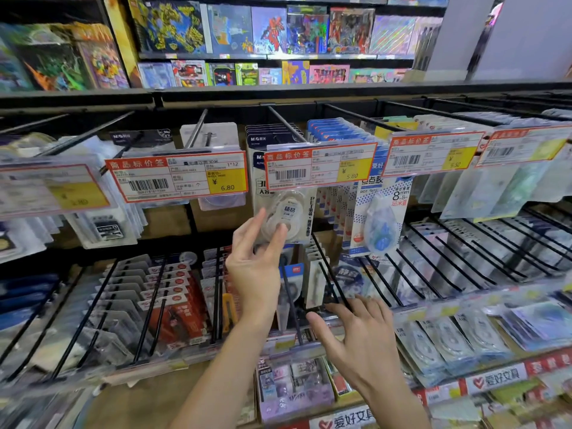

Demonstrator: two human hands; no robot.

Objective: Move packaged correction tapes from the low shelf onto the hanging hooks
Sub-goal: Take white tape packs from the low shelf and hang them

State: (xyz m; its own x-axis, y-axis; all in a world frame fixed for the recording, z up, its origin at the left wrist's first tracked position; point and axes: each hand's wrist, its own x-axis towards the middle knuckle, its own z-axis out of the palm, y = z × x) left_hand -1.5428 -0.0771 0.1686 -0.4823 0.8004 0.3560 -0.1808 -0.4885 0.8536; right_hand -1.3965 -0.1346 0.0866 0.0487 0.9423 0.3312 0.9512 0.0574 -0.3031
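Observation:
A white packaged correction tape (286,212) hangs from the hanging hook (286,123) behind the 5.80 price tag (320,167). My left hand (253,261) reaches up to it, thumb pressed on the clear blister and fingers behind the card's left edge. My right hand (356,329) is lower, fingers spread and relaxed, touching packages (315,286) that stand between black wire dividers on the low shelf (297,351). It holds nothing that I can see.
More hooks with carded stock hang left and right, each behind a red price tag (178,178). A blue dot-tape pack (379,218) hangs just right of the white one. Wire dividers (433,261) cross the sloped shelf. Toy boxes (269,29) fill the upper shelves.

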